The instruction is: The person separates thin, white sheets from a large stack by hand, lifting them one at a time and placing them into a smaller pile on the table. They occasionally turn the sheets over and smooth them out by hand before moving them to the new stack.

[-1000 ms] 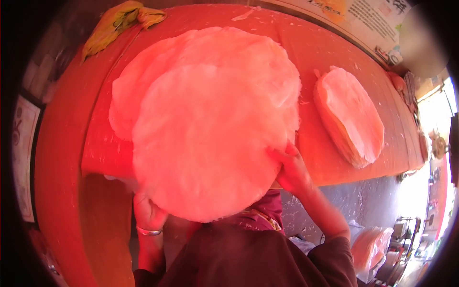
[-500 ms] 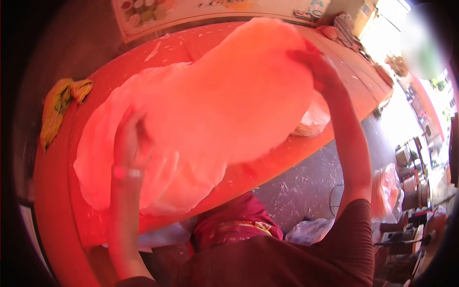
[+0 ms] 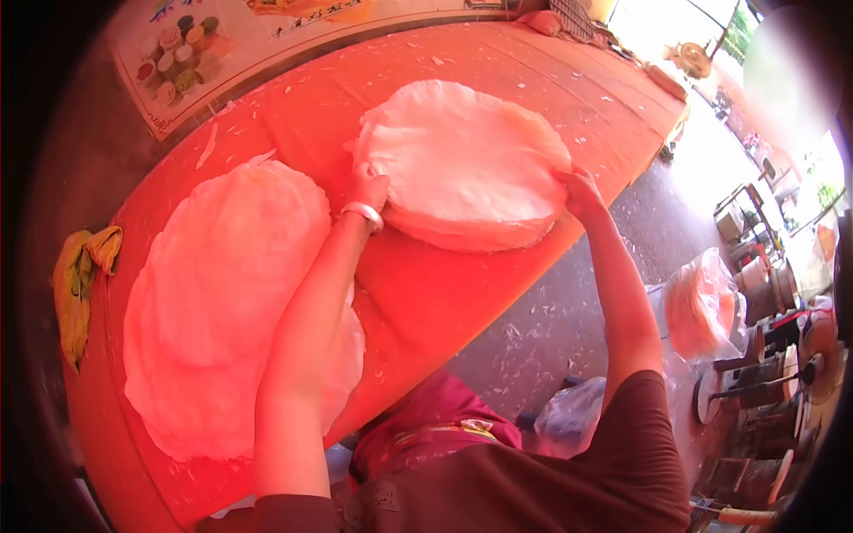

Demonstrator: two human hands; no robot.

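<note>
A tall stack of thin, round, pale pancake-like sheets [image 3: 471,233] stands on the red-covered table. Its top sheet [image 3: 466,160] lies nearly flat with slight ripples. My left hand [image 3: 369,188], with a pale bangle at the wrist, is closed on the left edge of that sheet, thumb uppermost. On the opposite side my right hand [image 3: 581,190] pinches the right edge between thumb and fingers. Left of the stack, more such sheets lie in an overlapping spread [image 3: 227,293], partly hidden behind my left forearm.
The red tabletop [image 3: 409,306] carries scattered pale flakes. A yellow cloth [image 3: 80,284] hangs at its left end, and a printed poster [image 3: 240,53] lies beyond the far edge. Bagged round sheets [image 3: 702,306] and several stools or pans stand at right. A clear plastic bag [image 3: 569,413] lies near my body.
The large sheet, stretched in the air between my hands earlier, now lies on the right stack. My left hand has moved right and up, uncovering the left spread; the view has shifted.
</note>
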